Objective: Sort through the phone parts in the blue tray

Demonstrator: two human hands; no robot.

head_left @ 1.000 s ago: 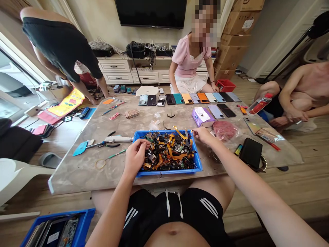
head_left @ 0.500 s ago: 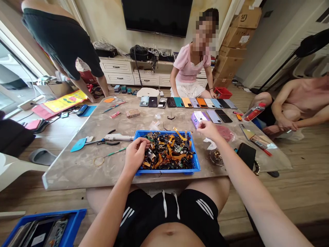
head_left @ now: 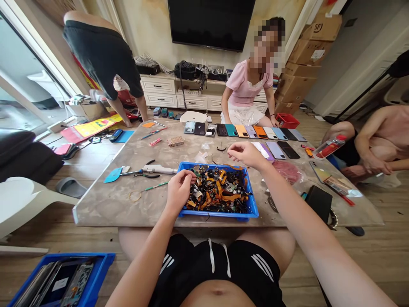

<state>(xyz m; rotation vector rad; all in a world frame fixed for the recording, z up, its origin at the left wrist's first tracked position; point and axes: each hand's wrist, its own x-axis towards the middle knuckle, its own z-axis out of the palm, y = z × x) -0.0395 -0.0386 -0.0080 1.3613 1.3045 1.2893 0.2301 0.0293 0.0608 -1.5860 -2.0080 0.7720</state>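
A blue plastic tray (head_left: 254, 207) sits on the table in front of me, heaped with small phone parts and orange and black flex cables (head_left: 220, 187). At its left rim is my left hand (head_left: 179, 187), fingers curled together with the tips at the heap; anything in them is hidden. My right hand (head_left: 246, 154) hovers over the tray's far right corner, thumb and fingers pinched together. What that pinch holds, if anything, is too small to tell. Behind my right wrist lies a purple-and-white box (head_left: 264, 150), partly covered.
A row of phones (head_left: 241, 131) lines the table's far side. Pliers (head_left: 150, 172) and a white pen-like tool (head_left: 162, 169) lie left of the tray. To the right are a black case (head_left: 318, 202) and a bottle (head_left: 330, 146). Another blue bin (head_left: 102, 266) stands on the floor. Other people are nearby.
My right hand has moved left from beside the purple box to above the tray's far right corner. My left hand stays at the tray's left rim. The whole view has shifted slightly.
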